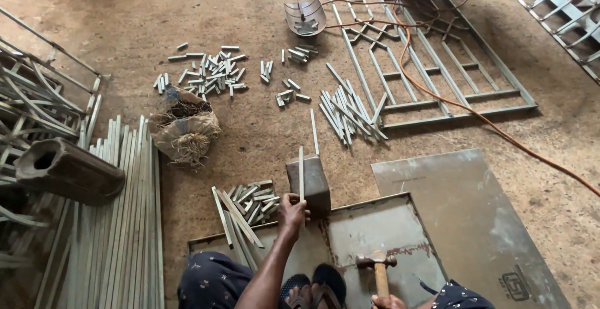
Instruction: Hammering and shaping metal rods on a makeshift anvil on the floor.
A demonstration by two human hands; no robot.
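While the left hand (291, 212) pinches a thin, straight grey metal strip (301, 172) flat across a rusty steel block (310, 184) on the floor, the right hand (387, 301) grips a wooden-handled hammer (377, 264).

Right hand (389, 301) cut by bottom edge; grip on hammer (377, 268) hidden.

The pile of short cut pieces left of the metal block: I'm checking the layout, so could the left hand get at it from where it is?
Probably yes: the left hand holds a strip on the block, and the pile lies right beside it, nothing between.
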